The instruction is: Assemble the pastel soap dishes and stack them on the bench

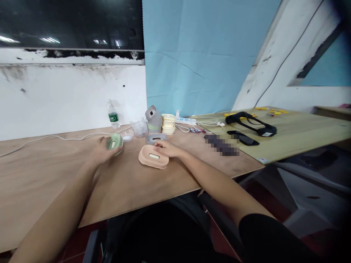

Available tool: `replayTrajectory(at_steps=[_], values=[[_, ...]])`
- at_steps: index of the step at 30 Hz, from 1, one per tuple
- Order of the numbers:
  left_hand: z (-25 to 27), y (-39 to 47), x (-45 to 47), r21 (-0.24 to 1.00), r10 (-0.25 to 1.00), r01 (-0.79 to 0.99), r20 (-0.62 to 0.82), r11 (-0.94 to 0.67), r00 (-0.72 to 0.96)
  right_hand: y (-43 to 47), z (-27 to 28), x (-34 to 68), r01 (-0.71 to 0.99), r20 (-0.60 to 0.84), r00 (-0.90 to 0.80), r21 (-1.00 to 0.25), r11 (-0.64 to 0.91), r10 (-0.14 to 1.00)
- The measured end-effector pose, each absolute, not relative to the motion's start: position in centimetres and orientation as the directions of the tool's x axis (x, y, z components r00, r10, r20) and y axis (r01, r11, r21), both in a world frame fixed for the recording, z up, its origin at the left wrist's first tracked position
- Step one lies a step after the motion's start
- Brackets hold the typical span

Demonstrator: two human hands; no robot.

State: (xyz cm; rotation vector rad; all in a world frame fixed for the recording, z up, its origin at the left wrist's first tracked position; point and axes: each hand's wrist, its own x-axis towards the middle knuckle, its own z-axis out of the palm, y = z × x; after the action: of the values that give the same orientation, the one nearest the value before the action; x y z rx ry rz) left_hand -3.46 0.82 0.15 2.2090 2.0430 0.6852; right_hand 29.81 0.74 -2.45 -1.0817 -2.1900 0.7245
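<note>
My left hand point(102, 151) is wrapped round a small green oval lid-like piece point(115, 141) with a slot in its middle, held at the left of the items on the table. My right hand point(168, 148) grips the right end of a pink oval box point(149, 156) with a slotted top and a pale rim; some of its fingers are hidden. Just behind it lies a grey slotted oval piece point(153, 138). A small round clear cup point(127, 136) with something white in it stands next to the green piece.
Behind my hands stand clear containers point(139, 128), a grey stack point(154, 122) and a cream-yellow stack point(168, 125). A water bottle point(113, 116) is by the wall. A power strip point(186, 120) with white cables lies behind. Black headgear point(251, 123) rests on the right-hand table.
</note>
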Motion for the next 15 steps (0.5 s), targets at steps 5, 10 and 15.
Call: replayTrajectory(at_steps=[5, 10, 15], values=[[0.4, -0.7, -1.6, 0.213, 0.933, 0.911, 0.15, -0.353, 0.326, 1.1, -2.7, 30.0, 0.492, 0.319, -0.433, -0.7, 0.518, 0.843], [0.6, -1.4, -0.7, 0.246, 0.894, 0.86, 0.095, -0.447, 0.438, 1.1, -2.5, 29.9, 0.474, 0.396, -0.423, -0.67, 0.572, 0.815], [1.0, -1.6, -0.8, 0.239, 0.904, 0.873, 0.07, -0.425, 0.422, 1.2, -2.5, 29.9, 0.54, 0.35, -0.391, -0.662, 0.52, 0.851]])
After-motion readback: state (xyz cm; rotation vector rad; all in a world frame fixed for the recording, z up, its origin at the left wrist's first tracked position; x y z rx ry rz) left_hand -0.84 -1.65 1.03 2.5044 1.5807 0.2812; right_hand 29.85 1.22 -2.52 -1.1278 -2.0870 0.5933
